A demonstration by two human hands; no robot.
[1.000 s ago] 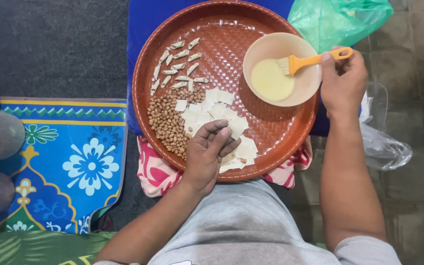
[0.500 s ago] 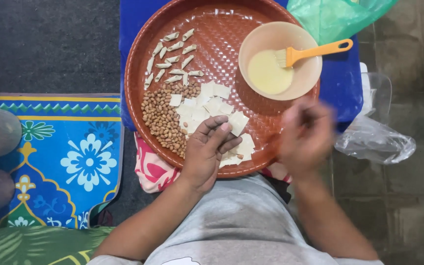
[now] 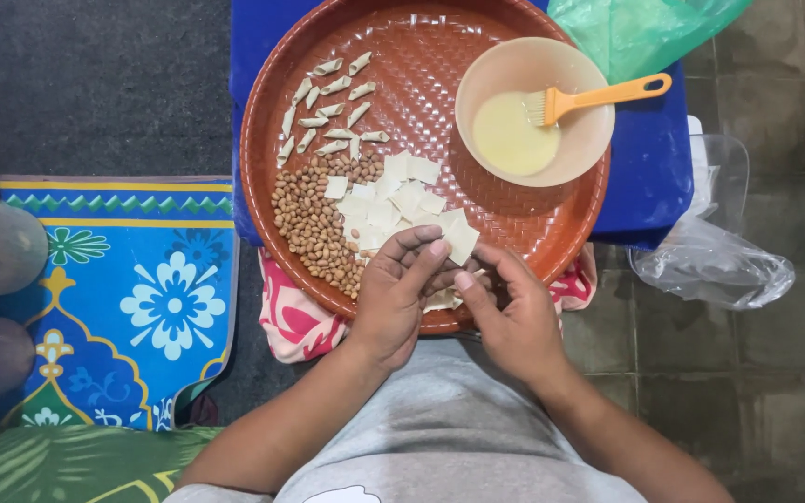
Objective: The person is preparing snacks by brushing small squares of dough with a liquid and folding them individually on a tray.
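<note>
Hands meet at the near rim of a round reddish-brown woven plastic tray [image 3: 514, 224], which rests on a blue surface with a pink-and-white patterned cloth [image 3: 295, 321] showing beneath its near edge. The left hand [image 3: 393, 298] curls its fingers [image 3: 426, 253] over a small pale square dough sheet [image 3: 461, 240] at the edge of the pile, closed on it from above. The right hand [image 3: 514, 312] sits just beside, thumb pressed toward the left fingers, pinching the same spot; how much dough it grips is hidden by the left hand.

The pile of pale square dough sheets [image 3: 388, 200] lies in the middle of the tray, touching a heap of brown peanuts [image 3: 314, 224] on its left. Beyond them, small rolled dough pieces [image 3: 328, 116] lie in loose rows. At the far right of the tray stands a beige round bowl [image 3: 524, 70] holding yellowish liquid, with an orange-handled brush [image 3: 598, 96] leaning on its rim, bristles in the liquid.

A green plastic bag [image 3: 645, 28] lies past the tray, and a clear plastic bag [image 3: 710, 265] sits on the tiled floor to the right. A blue floral mat [image 3: 132, 298] lies to the left.
</note>
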